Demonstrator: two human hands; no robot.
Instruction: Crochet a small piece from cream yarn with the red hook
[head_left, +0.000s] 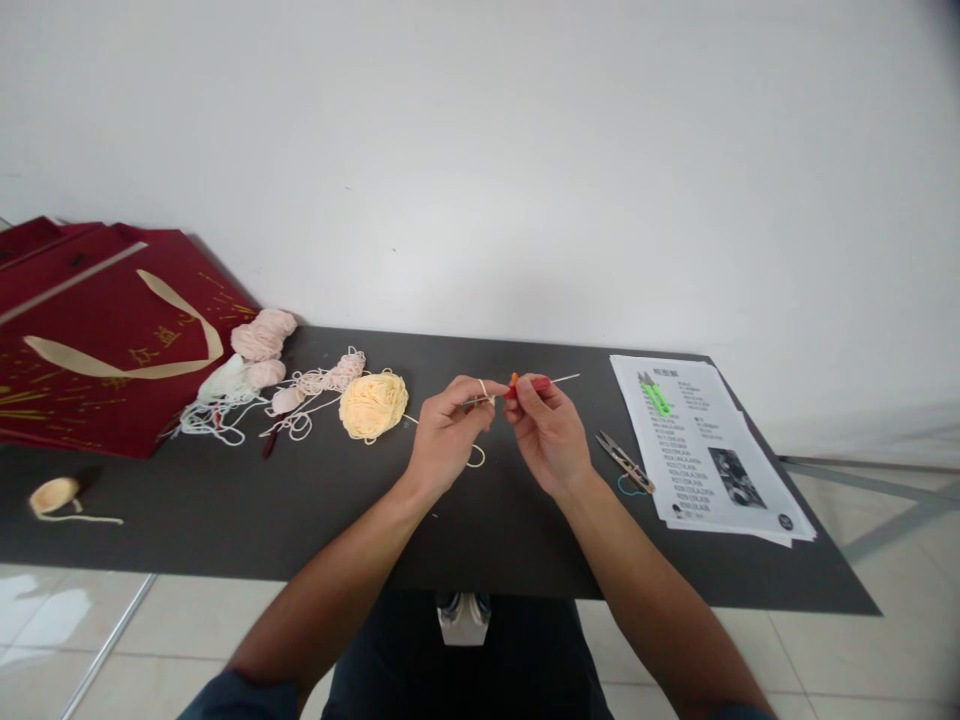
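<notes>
Both hands hover over the middle of a dark table (225, 520). My right hand (551, 430) pinches a crochet hook (536, 385) by its red-orange grip, the thin metal shaft pointing right. My left hand (446, 435) has its fingers closed on a pale yellow yarn strand (480, 395) looped over a finger and touching the hook. That strand trails back to a pale yellow yarn ball (373, 405) lying just left of my left hand.
Pink yarn balls (261, 338) and tangled white and pink strands (225, 400) lie at the back left beside a dark red gift bag (97, 340). A small yarn coil (54, 495) sits far left. Thread snips (624, 462) and printed sheets (701, 450) lie to the right.
</notes>
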